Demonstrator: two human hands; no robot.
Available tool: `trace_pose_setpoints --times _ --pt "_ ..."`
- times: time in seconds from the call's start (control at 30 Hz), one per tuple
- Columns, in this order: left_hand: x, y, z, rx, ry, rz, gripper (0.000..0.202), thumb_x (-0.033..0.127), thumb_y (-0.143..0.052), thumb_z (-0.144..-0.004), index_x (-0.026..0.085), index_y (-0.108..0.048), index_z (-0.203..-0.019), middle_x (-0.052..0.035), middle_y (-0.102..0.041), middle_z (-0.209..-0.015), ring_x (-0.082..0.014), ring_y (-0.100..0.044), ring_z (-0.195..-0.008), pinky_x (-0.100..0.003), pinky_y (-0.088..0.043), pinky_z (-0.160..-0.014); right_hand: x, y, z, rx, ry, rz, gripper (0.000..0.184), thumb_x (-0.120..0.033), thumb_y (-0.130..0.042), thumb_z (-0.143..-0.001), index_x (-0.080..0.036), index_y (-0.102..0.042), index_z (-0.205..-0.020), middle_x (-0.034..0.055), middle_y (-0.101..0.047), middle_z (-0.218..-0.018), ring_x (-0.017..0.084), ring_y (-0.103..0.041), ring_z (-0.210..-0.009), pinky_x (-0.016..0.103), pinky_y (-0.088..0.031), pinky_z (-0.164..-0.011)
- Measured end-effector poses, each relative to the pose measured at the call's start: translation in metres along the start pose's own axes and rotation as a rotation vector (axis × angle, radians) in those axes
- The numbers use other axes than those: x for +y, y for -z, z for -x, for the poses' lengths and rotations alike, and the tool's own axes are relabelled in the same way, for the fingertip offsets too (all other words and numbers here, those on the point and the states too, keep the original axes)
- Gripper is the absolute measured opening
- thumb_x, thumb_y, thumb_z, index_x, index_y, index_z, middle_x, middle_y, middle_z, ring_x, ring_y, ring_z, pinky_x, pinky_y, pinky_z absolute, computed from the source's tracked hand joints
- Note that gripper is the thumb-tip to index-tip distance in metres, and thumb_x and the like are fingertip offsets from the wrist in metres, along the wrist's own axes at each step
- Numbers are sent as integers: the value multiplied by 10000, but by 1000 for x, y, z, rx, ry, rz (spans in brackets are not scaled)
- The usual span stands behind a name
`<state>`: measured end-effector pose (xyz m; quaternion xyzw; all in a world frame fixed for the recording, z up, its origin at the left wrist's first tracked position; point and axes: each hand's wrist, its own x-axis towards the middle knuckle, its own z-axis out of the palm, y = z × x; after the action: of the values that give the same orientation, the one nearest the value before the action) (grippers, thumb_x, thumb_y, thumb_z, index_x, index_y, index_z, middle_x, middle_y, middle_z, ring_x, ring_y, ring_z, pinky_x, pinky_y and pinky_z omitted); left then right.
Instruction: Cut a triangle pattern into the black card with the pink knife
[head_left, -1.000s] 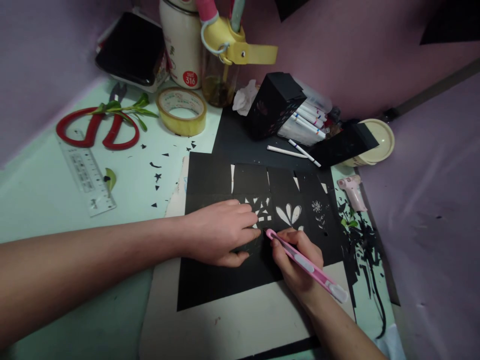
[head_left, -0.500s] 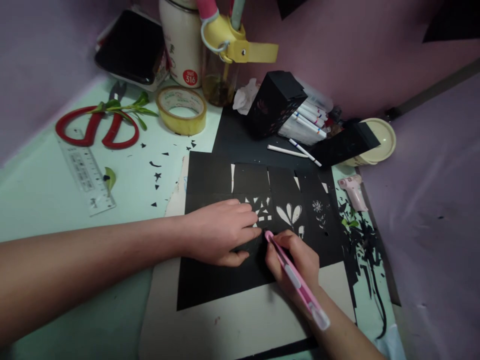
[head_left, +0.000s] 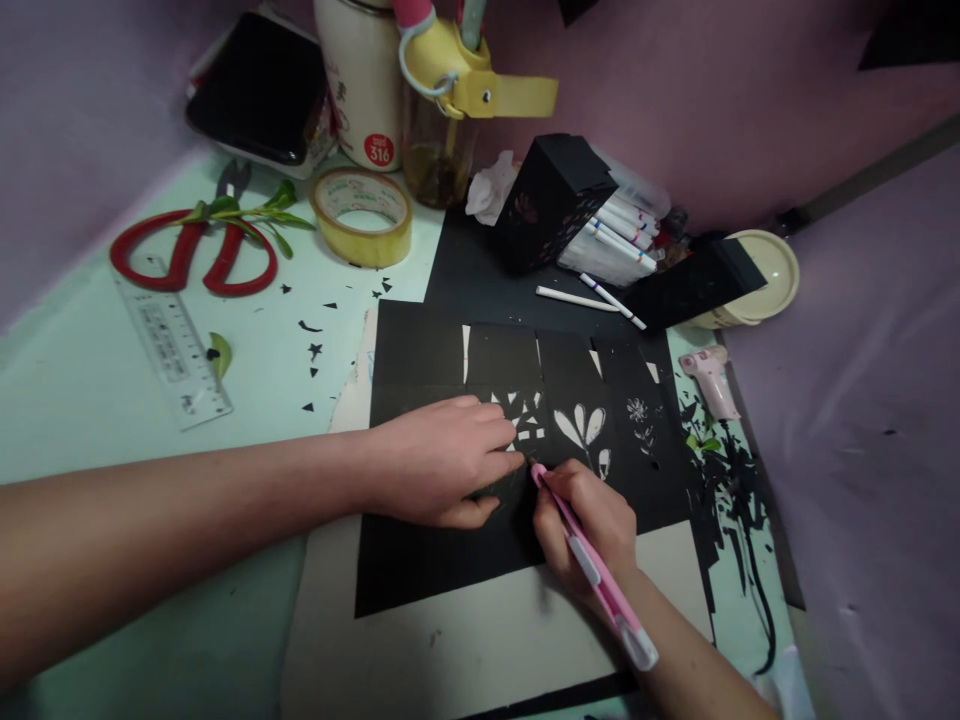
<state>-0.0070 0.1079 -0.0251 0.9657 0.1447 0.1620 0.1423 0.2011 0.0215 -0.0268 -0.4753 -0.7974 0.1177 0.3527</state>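
Black paper (head_left: 420, 570) with cut-out shapes lies on a pale board (head_left: 375, 660). My left hand (head_left: 450, 460) rests on the paper with its fingers stretched out, beside a group of small cut-out pieces. In my right hand (head_left: 592, 515) is a pink craft knife (head_left: 600, 575), held like a pen. Its tip end meets the paper close to my left fingertips; the blade is too small to make out. Right of the tip, a petal-shaped cut-out (head_left: 580, 428) shows the pale board below. Further right a flower pattern (head_left: 637, 412) is cut or drawn.
Red-handled scissors (head_left: 180, 255), a clear ruler (head_left: 176, 350) and a tape roll (head_left: 361, 250) lie at left. Behind stand a white bottle (head_left: 360, 90), a black paper box (head_left: 551, 200) and markers (head_left: 622, 240). Black scraps (head_left: 735, 490) and a small pink device (head_left: 711, 382) lie at right.
The camera view has shifted slightly. The right hand and the craft knife have barely moved; the left hand stays in place on the paper.
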Motion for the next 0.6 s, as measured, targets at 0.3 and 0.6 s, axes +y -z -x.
trace_pose_setpoints --times 0.3,0.6 --pt "-1 0 -1 -8 5 -3 292 349 -611 -857 145 -687 -1051 -72 -599 -856 -234 -535 -812 -366 -413 -693 -1 -1 1 12 -6 -28 209 13 -542 -809 -194 -509 -800 -13 -474 -657 102 -465 -533 233 -387 -491" --pt "-1 1 0 9 -15 1 300 332 -610 -852 138 -677 -1070 -73 -596 -848 -232 -532 -798 -367 -418 -692 0 0 4 54 -95 -93 174 -27 -590 -833 -188 -558 -889 19 -610 -751 111 -577 -615 226 -469 -566"
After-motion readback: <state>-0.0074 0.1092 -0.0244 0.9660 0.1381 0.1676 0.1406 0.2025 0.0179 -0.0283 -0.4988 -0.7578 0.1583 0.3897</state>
